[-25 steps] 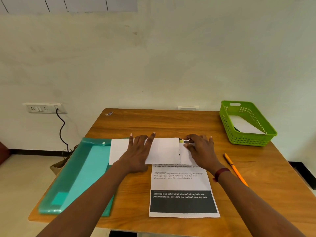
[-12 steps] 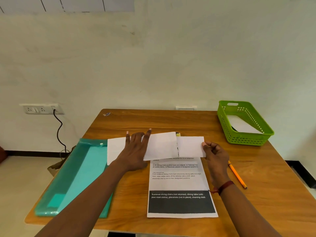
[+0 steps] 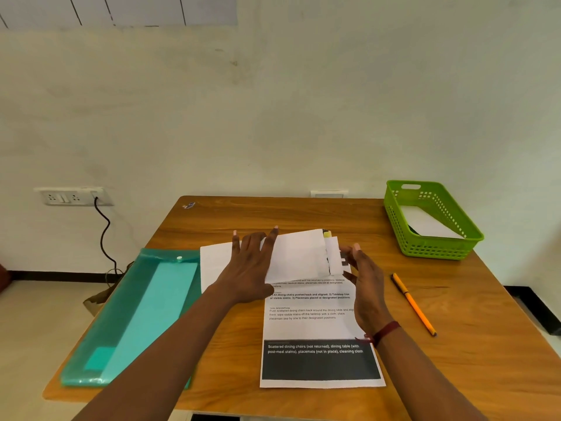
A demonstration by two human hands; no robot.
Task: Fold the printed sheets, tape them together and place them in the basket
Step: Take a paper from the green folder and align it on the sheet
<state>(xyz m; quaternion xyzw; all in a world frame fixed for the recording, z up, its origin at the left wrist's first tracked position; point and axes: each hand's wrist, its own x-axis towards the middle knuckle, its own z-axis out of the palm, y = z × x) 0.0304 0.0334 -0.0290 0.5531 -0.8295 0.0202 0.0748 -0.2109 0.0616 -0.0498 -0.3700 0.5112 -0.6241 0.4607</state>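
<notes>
A folded white sheet [image 3: 299, 255] lies across the middle of the wooden table [image 3: 303, 214]. My left hand [image 3: 250, 265] presses flat on its left part with the fingers spread. My right hand [image 3: 361, 268] pinches the sheet's right flap [image 3: 334, 258], which stands lifted on edge. Something small and yellow [image 3: 327, 234] shows just behind the flap. Under the folded sheet a printed sheet [image 3: 318, 329] with a dark band lies flat toward me. The green basket [image 3: 437, 247] sits at the back right with white paper [image 3: 428, 221] inside.
A teal plastic folder [image 3: 133, 314] lies along the table's left edge. An orange pencil [image 3: 414, 303] rests to the right of my right hand. A wall socket with a black cable [image 3: 103, 235] is on the left wall.
My right hand left the top of the folded sheet, took its right edge and lifted the right flap up and leftward. The left hand stayed pressing on the sheet.
</notes>
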